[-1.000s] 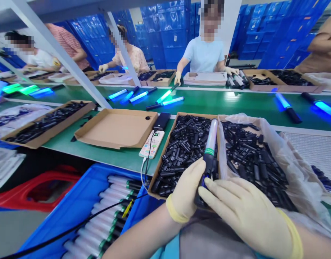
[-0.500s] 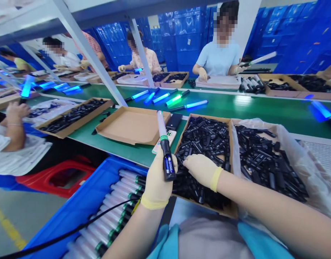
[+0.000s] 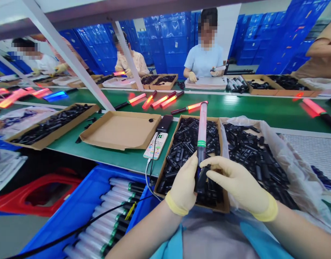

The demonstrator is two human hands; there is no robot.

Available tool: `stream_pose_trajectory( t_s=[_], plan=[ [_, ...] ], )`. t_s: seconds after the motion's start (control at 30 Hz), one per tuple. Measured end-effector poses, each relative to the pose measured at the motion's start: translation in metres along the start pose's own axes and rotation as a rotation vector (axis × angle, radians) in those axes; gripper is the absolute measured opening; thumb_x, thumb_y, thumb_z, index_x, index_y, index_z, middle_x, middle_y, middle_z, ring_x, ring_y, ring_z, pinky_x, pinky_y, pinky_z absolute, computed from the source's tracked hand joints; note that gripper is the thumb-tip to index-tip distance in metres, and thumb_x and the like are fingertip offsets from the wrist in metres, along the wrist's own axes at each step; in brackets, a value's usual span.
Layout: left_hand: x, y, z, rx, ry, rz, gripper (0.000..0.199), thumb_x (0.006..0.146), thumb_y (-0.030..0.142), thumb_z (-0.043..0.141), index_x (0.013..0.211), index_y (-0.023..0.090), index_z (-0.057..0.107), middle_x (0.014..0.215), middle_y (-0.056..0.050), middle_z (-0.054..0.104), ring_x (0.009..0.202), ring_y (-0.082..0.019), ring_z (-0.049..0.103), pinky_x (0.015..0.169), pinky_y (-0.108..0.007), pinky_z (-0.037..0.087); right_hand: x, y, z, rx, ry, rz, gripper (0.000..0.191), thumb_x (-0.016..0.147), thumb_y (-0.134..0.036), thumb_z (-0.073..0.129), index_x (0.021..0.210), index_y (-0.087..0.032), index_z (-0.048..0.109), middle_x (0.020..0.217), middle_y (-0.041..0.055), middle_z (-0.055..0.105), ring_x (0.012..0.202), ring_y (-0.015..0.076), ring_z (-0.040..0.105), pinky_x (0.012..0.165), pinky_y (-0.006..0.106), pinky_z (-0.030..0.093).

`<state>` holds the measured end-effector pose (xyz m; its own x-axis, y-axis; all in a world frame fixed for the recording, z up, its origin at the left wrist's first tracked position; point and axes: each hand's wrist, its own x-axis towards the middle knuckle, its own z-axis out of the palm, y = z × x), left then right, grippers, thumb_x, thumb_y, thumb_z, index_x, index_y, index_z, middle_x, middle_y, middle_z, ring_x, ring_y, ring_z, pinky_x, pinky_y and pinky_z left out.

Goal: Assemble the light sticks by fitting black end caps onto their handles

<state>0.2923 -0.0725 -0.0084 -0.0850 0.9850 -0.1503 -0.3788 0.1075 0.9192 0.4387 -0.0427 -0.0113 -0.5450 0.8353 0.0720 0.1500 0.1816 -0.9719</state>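
Observation:
My left hand (image 3: 183,183), in a pale yellow glove, is closed round the black handle of a light stick (image 3: 202,127). The stick points up and away, with a whitish translucent tube and a green ring. My right hand (image 3: 235,181), gloved alike, pinches a small black battery cover (image 3: 204,174) against the handle's upper side. How far the cover is seated I cannot tell. Under both hands, a cardboard box holds many black plastic parts (image 3: 181,153). More black parts (image 3: 258,158) lie in a plastic-lined box to the right.
Lower left, a blue bin (image 3: 65,212) holds rows of light sticks (image 3: 106,212). A cabled phone (image 3: 156,145) lies beside a shallow cardboard tray (image 3: 119,129). Red-lit sticks (image 3: 194,107) rest on the green belt (image 3: 222,117). Co-workers sit opposite; a slanted post (image 3: 71,61) stands left.
My left hand has moved right with the stick. My right hand has come from the parts box to the handle, now with a black cover. Lights on the belt turned from mostly blue to red.

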Motion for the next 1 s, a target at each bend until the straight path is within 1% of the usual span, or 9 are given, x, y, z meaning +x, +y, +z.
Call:
stream_pose_trajectory(
  t_s=[0.13,0.3,0.4,0.5,0.57,0.7,0.83,0.93,1.0],
  plan=[
    [-0.005,0.001,0.007,0.053,-0.038,0.038,0.038,0.098,0.034,0.04,0.112,0.017,0.071,0.128,-0.005,0.064,0.13,-0.021,0.049,0.118,-0.034,0.026,-0.004,-0.001,-0.003,-0.17,-0.028,-0.03,0.027,0.089,-0.02,0.055,0.113,-0.026,0.066,0.107,-0.0021,0.068,0.092,0.011,0.063,0.086,0.023,0.048],
    [-0.008,-0.006,0.008,0.021,-0.069,0.09,0.038,0.098,0.033,0.04,0.116,0.017,0.069,0.131,-0.006,0.062,0.13,-0.021,0.048,0.118,-0.036,0.029,-0.011,0.0,-0.006,-0.296,-0.029,-0.111,0.03,0.09,-0.019,0.054,0.115,-0.03,0.065,0.101,-0.0038,0.067,0.087,0.0114,0.061,0.082,0.025,0.047],
    [-0.006,-0.011,0.012,0.001,-0.051,0.117,0.032,0.095,0.035,0.048,0.113,0.02,0.07,0.124,-0.005,0.064,0.126,-0.021,0.051,0.115,-0.033,0.033,-0.016,0.004,-0.004,-0.382,0.053,-0.203,0.029,0.091,-0.02,0.053,0.116,-0.03,0.064,0.105,0.0,0.062,0.095,0.0145,0.058,0.088,0.03,0.046],
    [-0.005,-0.014,0.019,-0.088,-0.049,0.048,0.037,0.093,0.048,0.049,0.105,0.02,0.07,0.103,-0.007,0.068,0.106,-0.021,0.06,0.099,-0.033,0.047,-0.019,0.009,-0.004,-0.431,0.22,-0.242,0.039,0.087,-0.021,0.058,0.126,-0.027,0.055,0.109,0.0044,0.052,0.099,0.0175,0.053,0.091,0.034,0.045],
    [-0.005,-0.016,0.024,-0.132,-0.089,0.002,0.04,0.092,0.052,0.049,0.103,0.019,0.067,0.091,-0.006,0.065,0.087,-0.018,0.061,0.082,-0.03,0.052,-0.02,0.012,-0.007,-0.383,0.288,-0.205,0.049,0.083,-0.022,0.062,0.13,-0.026,0.048,0.105,0.0042,0.049,0.088,0.0162,0.053,0.083,0.033,0.048],
    [-0.001,-0.021,0.031,-0.09,-0.157,-0.003,0.022,0.086,0.037,0.066,0.097,0.018,0.062,0.082,0.0,0.056,0.071,-0.009,0.052,0.067,-0.019,0.046,-0.025,0.018,-0.017,-0.15,0.321,-0.029,0.051,0.084,-0.03,0.063,0.13,-0.023,0.044,0.098,0.0028,0.051,0.074,0.0134,0.053,0.068,0.029,0.05],
    [0.01,-0.027,0.044,0.043,-0.111,0.082,0.033,0.092,0.039,0.058,0.12,0.021,0.057,0.108,-0.005,0.063,0.1,-0.017,0.059,0.088,-0.027,0.048,-0.028,0.022,-0.017,0.072,0.189,0.096,0.053,0.08,-0.03,0.067,0.128,-0.021,0.046,0.103,0.0052,0.059,0.089,0.0168,0.06,0.079,0.031,0.051],
    [0.017,-0.025,0.055,0.315,-0.15,0.191,0.051,0.094,0.043,0.052,0.141,0.025,0.046,0.146,-0.007,0.045,0.135,-0.021,0.041,0.113,-0.033,0.031,-0.026,0.024,-0.028,0.27,0.193,0.126,0.066,0.08,-0.034,0.068,0.137,-0.019,0.04,0.097,0.005,0.063,0.086,0.0174,0.062,0.074,0.03,0.051],
    [0.019,-0.022,0.055,0.471,-0.193,0.258,0.057,0.093,0.045,0.052,0.146,0.026,0.042,0.155,-0.005,0.034,0.142,-0.021,0.03,0.117,-0.033,0.023,-0.024,0.027,-0.057,0.305,0.266,0.157,0.067,0.084,-0.043,0.064,0.14,-0.017,0.039,0.094,0.0051,0.065,0.079,0.0168,0.062,0.067,0.028,0.05]
  ],
)
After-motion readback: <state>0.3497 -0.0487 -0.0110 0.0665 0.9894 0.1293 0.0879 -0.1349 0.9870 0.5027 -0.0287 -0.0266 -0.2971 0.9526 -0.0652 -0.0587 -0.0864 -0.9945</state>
